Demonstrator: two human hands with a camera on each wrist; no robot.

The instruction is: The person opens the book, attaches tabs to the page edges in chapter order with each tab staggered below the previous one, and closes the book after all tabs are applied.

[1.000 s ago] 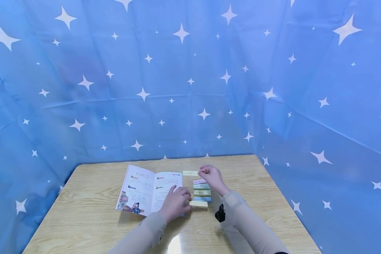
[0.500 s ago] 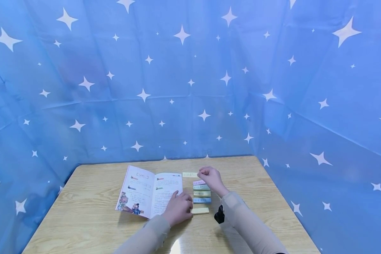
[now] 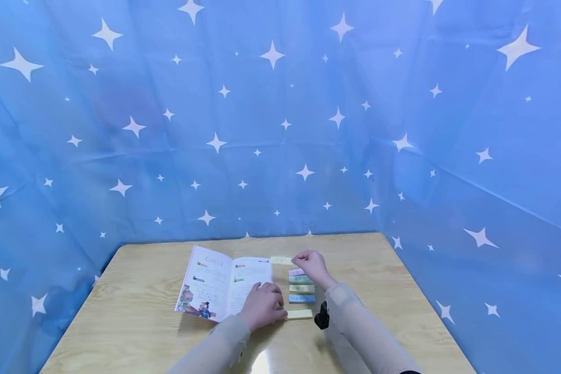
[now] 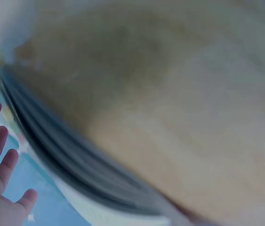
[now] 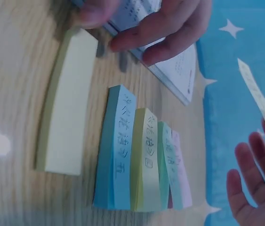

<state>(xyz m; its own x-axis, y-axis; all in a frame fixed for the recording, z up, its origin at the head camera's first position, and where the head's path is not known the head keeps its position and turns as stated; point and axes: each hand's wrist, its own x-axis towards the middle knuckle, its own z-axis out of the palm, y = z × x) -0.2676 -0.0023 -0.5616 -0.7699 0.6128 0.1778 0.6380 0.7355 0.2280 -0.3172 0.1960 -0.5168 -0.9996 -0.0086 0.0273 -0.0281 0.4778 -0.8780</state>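
Observation:
My right hand [image 3: 312, 266] pinches one end of a pale yellow sticky note strip [image 5: 253, 89] with handwriting on it, held up beyond the row of pads. My left hand [image 3: 263, 305] lies over the lower right edge of an open book [image 3: 210, 280], its fingers loose. In the right wrist view its thumb is close to the end of a blank yellow sticky note pad [image 5: 68, 103]; whether they touch I cannot tell. That pad lies flat on the table. Beyond it are handwritten sticky note pads: blue [image 3: 302, 299], yellow [image 3: 302, 289], green [image 3: 301, 279] and pink [image 3: 296, 272].
The wooden table [image 3: 135, 291] runs back to a blue curtain [image 3: 243, 130] with white stars. The book's left page stands partly raised, with cartoon figures at the bottom. A black device [image 3: 322, 316] is on the right wrist.
My left hand has lowered the blank yellow pad toward me onto the table and loosened its fingers from it. The right hand still pinches the note, nearly in place. The view has shifted slightly.

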